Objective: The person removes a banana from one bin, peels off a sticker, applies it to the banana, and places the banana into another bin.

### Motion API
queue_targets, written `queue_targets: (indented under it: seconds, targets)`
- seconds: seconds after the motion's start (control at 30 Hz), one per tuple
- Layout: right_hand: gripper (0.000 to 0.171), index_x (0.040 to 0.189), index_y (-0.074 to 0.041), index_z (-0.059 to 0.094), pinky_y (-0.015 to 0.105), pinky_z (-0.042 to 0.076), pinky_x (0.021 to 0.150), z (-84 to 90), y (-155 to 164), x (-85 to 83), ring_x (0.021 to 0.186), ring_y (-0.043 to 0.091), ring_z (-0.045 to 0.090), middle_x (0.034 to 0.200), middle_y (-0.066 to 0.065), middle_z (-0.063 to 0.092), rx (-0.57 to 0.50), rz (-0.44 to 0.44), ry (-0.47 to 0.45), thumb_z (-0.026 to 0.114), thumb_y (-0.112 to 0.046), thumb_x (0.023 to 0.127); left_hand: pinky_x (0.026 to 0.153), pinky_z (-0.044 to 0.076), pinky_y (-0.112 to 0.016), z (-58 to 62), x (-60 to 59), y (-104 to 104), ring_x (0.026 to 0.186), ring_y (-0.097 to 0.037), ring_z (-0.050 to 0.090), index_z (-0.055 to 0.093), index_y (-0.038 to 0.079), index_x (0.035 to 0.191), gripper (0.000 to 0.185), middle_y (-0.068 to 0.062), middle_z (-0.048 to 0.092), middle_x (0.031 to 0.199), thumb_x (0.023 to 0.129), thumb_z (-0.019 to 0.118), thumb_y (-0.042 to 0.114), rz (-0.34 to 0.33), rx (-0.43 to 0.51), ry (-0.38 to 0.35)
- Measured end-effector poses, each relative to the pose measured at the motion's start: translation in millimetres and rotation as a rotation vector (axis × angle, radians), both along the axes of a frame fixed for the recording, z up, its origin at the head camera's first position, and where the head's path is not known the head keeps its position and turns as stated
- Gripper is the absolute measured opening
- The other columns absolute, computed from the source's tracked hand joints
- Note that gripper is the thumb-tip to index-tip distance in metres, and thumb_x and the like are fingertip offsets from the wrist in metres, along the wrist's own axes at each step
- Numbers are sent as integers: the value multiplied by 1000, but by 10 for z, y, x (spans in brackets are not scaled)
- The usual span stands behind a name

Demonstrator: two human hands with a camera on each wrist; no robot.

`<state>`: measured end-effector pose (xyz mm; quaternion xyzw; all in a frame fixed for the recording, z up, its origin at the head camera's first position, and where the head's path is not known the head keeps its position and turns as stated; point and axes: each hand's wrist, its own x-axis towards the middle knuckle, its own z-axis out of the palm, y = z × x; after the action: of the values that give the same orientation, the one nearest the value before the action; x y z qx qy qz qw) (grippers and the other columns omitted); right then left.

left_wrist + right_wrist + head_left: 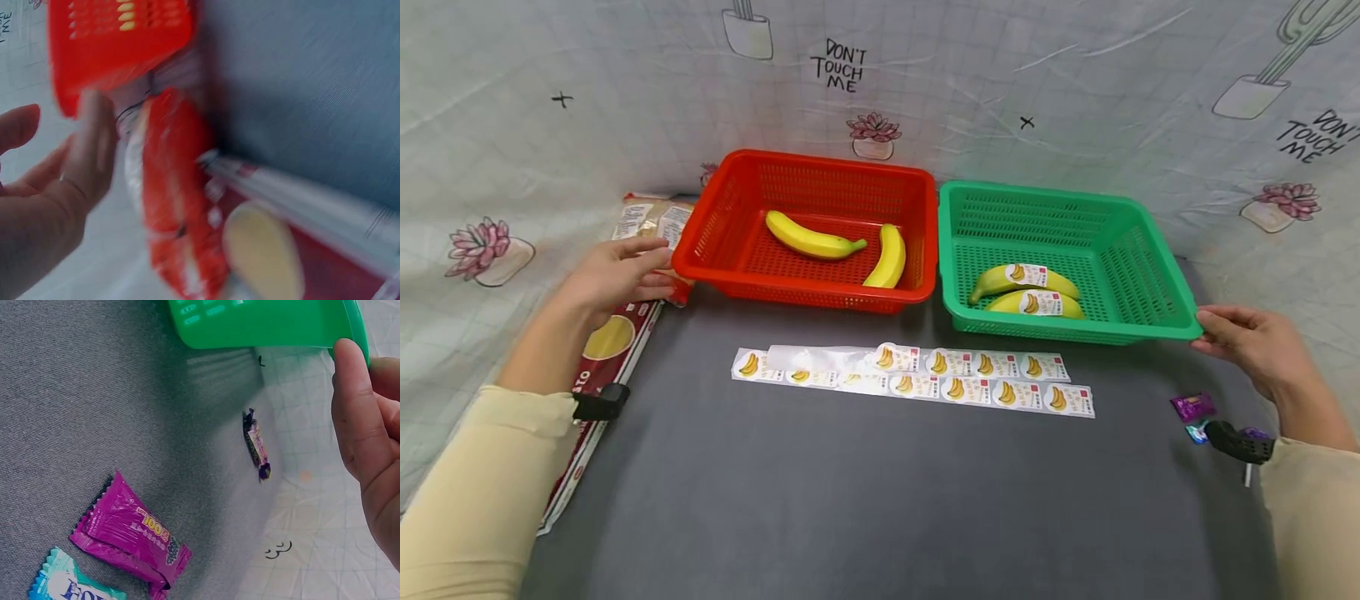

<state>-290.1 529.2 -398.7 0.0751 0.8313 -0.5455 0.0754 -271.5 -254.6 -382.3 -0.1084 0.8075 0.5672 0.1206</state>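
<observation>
A red basket [805, 296] holds two bare yellow bananas [812, 240]. Beside it on the right, a green basket [1060, 332] holds two bananas [1000, 279] that carry stickers. My left hand [651, 267] lies with relaxed fingers at the red basket's left front corner; in the blurred left wrist view the left hand [62, 162] is spread just short of the red basket [112, 44]. My right hand [1213, 329] touches the green basket's right front corner. In the right wrist view, the right hand's straight thumb [353, 406] rests against the green basket's rim [262, 325].
Strips of banana stickers [970, 379] lie on the grey cloth before the baskets. A red snack bag [610, 342] and small packets [651, 218] lie at the left. Wrapped candies lie at the right: purple [128, 534], teal [62, 587], and a dark one [256, 444].
</observation>
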Motion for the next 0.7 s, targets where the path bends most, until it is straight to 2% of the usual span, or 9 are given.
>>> queue_targets:
  seconds: [0.07,0.13,0.2,0.33,0.47,0.53,0.63,0.7]
  targets:
    - [23,89,-35,72,17,58,65,7,-9,7,71,2,71,82,-14,68,-98,-3,-15,60,-20,102,81,59,-22,-87,2,42,84,-1,72,18,5,163,79,19,65,98,102,59,34,57,151,-15]
    - [24,88,-30,76,19,58,65,9,-27,13,70,5,72,81,-10,70,-204,-14,-32,62,-16,101,81,59,-23,-135,2,96,84,-4,73,20,8,163,82,14,63,106,98,66,31,126,256,-15]
    - [23,89,-24,79,20,59,66,10,-45,19,70,7,73,81,-6,70,-296,-26,-45,63,-12,100,81,59,-22,-160,7,139,83,-5,73,25,10,162,82,6,58,117,96,70,28,185,309,0]
    - [20,88,-21,79,21,59,66,6,-89,23,68,9,72,79,-4,68,-319,-61,-38,64,-12,99,81,58,-21,-180,17,177,82,-5,73,31,9,160,78,-1,51,126,95,71,24,245,349,31]
    - [18,87,-20,79,21,59,66,16,-101,36,68,9,72,78,-3,67,-327,-79,-37,65,-13,99,82,58,-21,-188,12,189,82,-5,73,32,9,160,77,0,51,125,95,71,25,251,324,27]
    - [19,87,-19,79,21,59,66,26,-101,45,68,9,72,78,-3,66,-328,-76,-38,65,-13,99,82,58,-21,-192,6,202,81,-5,73,32,9,160,76,-4,49,130,96,70,25,252,305,24]
    - [23,86,-20,79,21,59,64,41,-88,45,67,9,72,77,-3,67,-296,-54,-39,63,-12,100,82,58,-20,-198,2,224,79,-4,73,32,9,160,74,-10,46,138,97,69,25,262,293,26]
    - [25,86,-23,78,21,59,64,65,-74,31,68,8,72,77,-6,69,-197,-19,-37,61,-14,102,82,58,-20,-203,3,230,78,-5,72,34,9,159,73,-10,47,137,97,68,24,270,304,30]
